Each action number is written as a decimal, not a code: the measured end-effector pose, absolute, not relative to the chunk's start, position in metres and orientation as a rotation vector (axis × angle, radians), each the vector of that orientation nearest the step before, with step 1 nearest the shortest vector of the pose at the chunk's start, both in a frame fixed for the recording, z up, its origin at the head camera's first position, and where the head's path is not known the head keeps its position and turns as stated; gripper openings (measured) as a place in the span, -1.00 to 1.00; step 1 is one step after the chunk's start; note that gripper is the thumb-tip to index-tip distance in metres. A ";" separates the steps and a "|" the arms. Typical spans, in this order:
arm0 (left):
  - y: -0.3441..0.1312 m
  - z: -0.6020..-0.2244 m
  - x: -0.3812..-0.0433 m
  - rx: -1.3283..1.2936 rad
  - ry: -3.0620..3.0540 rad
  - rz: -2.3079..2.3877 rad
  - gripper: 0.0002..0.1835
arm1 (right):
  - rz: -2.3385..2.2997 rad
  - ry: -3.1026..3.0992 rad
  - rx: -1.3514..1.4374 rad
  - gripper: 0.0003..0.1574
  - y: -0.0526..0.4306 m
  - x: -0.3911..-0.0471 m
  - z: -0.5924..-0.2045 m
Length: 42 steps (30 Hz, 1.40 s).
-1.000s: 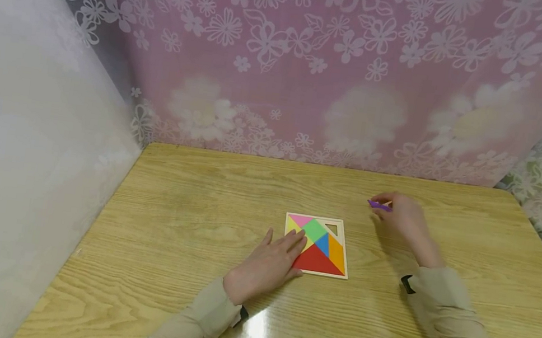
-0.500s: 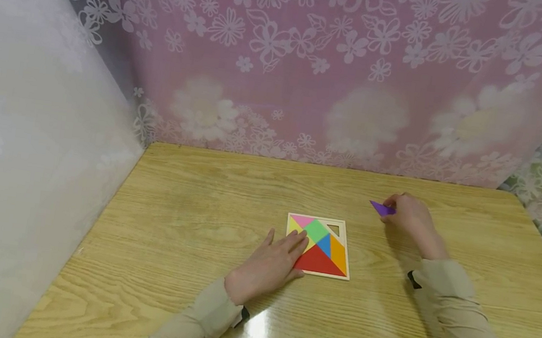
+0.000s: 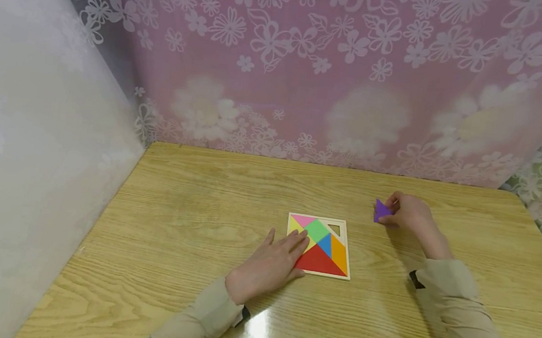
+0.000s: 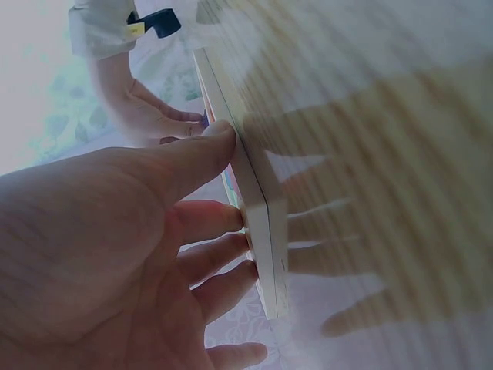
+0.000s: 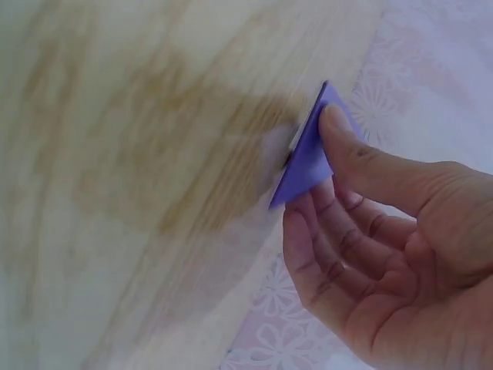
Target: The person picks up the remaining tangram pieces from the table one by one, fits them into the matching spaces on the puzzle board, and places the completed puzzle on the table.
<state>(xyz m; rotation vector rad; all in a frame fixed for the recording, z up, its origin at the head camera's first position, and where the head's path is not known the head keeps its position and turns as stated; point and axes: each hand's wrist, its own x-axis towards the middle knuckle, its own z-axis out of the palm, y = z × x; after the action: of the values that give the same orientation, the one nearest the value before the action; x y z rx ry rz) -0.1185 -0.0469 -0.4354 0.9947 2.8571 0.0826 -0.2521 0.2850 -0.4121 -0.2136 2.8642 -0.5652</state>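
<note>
A square wooden tangram board [image 3: 343,228] lies on the table, holding pink, yellow, green [image 3: 316,231], blue, orange [image 3: 339,255] and red [image 3: 320,261] pieces. Its top right corner has a triangular recess with a small cut-out. My left hand [image 3: 266,267] rests on the board's left side with fingers extended, partly covering the yellow piece; in the left wrist view its thumb touches the board's edge [image 4: 266,231]. To the right of the board, my right hand [image 3: 411,215] pinches a purple triangular tangram piece [image 5: 308,158] between thumb and fingers, apart from the board.
The wood-grain table [image 3: 186,198] reaches back to a pink flowered cloth [image 3: 282,80]. A pale cloth [image 3: 41,135] borders the left side, and another flowered cloth hangs at the right. A bright reflection shows near the front.
The purple piece has turned in my right hand, from nearly edge-on to showing its face, its point no longer aimed left. The right hand shifted slightly right; my left hand stayed on the board.
</note>
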 end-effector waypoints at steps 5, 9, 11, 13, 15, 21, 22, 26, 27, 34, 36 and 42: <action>-0.047 -0.436 -0.119 0.995 2.854 0.079 -0.27 | -0.596 2.864 -0.235 -0.46 0.285 -0.250 -0.413; -0.047 -0.436 -0.119 0.992 2.849 0.073 -0.27 | -0.702 2.860 -0.239 -0.39 0.286 -0.245 -0.415; -0.046 -0.436 -0.119 0.990 2.845 0.075 -0.27 | -0.802 2.846 -0.227 -0.39 0.285 -0.241 -0.416; -0.046 -0.436 -0.119 0.988 2.843 0.078 -0.27 | -0.953 2.797 -0.194 -0.42 0.283 -0.236 -0.417; -0.046 -0.436 -0.119 0.988 2.842 0.082 -0.27 | -1.133 2.706 -0.165 -0.45 0.279 -0.230 -0.418; -0.045 -0.435 -0.118 0.990 2.841 0.080 -0.27 | -1.467 2.506 -0.125 -0.47 0.267 -0.216 -0.420; -0.045 -0.435 -0.118 0.989 2.840 0.079 -0.27 | -1.488 2.500 -0.127 -0.47 0.265 -0.214 -0.420; -0.045 -0.435 -0.118 0.986 2.839 0.078 -0.27 | -1.581 2.460 -0.133 -0.45 0.257 -0.208 -0.422; -0.045 -0.435 -0.118 0.986 2.838 0.077 -0.27 | -1.618 2.431 -0.129 -0.42 0.256 -0.206 -0.422; -0.045 -0.435 -0.117 0.998 2.850 0.054 -0.28 | -1.684 2.391 -0.180 -0.41 0.245 -0.201 -0.425; -0.045 -0.435 -0.117 1.002 2.854 0.052 -0.28 | -1.667 2.401 -0.197 -0.43 0.242 -0.200 -0.423; -0.046 -0.434 -0.118 0.994 2.859 0.074 -0.28 | -1.645 2.396 -0.231 -0.54 0.235 -0.198 -0.422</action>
<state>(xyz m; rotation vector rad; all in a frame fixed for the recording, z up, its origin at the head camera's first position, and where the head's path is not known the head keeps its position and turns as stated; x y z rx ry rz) -0.1175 -0.0464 -0.4341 0.9942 2.8592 0.0741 -0.1980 0.2355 -0.4223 -0.2312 2.3961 -1.6449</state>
